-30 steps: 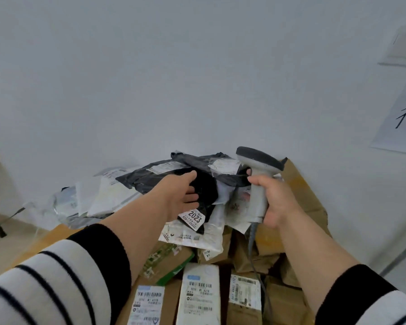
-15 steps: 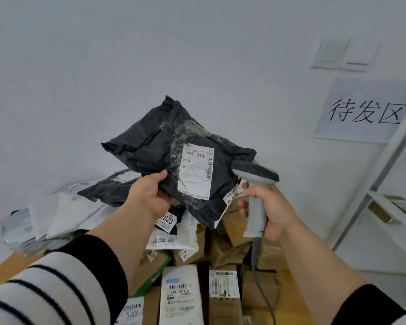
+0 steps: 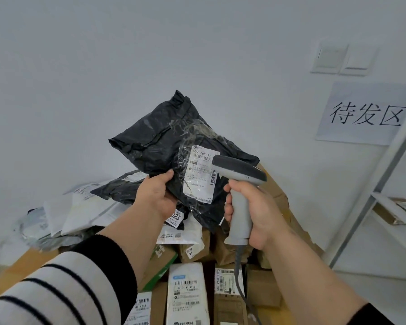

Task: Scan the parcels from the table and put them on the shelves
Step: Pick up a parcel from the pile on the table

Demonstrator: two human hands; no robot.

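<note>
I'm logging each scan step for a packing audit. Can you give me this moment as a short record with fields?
left hand: left hand grips the black poly mailer by its lower edge, raised above the pile
right hand: right hand holds the grey barcode scanner by its handle
scanner aim: head close in front of the mailer's white shipping label, partly covering it
table: wooden table piled with cardboard boxes and poly bags
shelf: white shelf at right, one box on it
</note>
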